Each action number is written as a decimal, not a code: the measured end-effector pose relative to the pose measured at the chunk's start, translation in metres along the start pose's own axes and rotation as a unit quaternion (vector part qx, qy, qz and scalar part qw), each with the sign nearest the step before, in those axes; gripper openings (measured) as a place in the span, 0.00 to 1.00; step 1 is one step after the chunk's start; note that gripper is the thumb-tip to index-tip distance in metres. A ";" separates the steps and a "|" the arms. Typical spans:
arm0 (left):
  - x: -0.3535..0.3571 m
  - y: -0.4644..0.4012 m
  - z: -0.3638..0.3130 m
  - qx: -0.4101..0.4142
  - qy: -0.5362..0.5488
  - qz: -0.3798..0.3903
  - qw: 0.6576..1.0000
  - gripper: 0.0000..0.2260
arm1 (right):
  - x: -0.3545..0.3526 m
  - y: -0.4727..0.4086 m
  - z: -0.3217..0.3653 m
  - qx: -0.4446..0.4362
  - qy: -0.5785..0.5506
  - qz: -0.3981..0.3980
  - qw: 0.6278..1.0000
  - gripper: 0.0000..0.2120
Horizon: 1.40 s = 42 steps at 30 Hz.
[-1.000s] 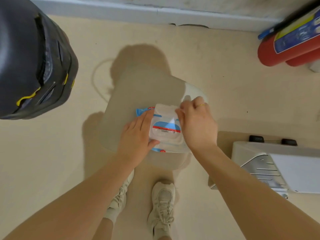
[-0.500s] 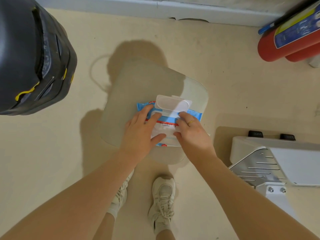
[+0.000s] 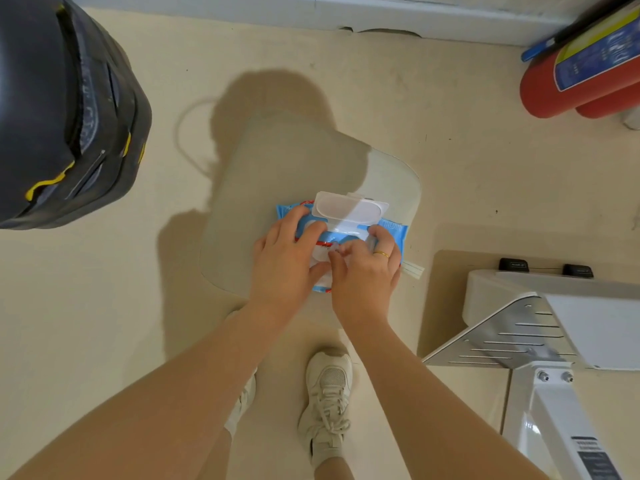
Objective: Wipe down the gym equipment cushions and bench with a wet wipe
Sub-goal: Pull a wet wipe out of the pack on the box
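Wipes pack on stool, lid flipped toward 12 o'clock. Left hand gripping pack; right hand pinching at opening.

wipe pack: blue, flat | lid: clear, flipped open | on pale seat cushion
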<state>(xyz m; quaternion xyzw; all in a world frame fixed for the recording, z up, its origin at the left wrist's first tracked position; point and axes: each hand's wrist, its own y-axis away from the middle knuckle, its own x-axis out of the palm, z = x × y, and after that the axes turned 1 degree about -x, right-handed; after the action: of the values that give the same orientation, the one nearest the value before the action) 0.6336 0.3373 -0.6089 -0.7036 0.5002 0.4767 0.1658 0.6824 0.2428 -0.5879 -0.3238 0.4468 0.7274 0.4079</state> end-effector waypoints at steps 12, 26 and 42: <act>0.002 -0.010 0.011 -0.013 0.109 -0.002 0.994 0.14 | -0.004 -0.014 -0.023 -0.273 0.198 -0.158 0.928 0.07; -0.001 -0.014 0.015 0.028 0.049 -0.031 0.998 0.09 | 0.003 -0.017 -0.018 -0.334 0.269 -0.183 0.885 0.09; 0.003 -0.010 0.012 0.034 -0.045 -0.104 0.993 0.09 | -0.047 -0.010 -0.029 0.041 -0.395 0.011 0.918 0.07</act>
<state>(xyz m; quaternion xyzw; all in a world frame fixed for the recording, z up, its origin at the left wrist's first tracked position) 0.6364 0.3490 -0.6201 -0.7235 0.4321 0.4708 0.2610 0.7155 0.2045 -0.5641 0.0120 0.2821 0.7819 0.5558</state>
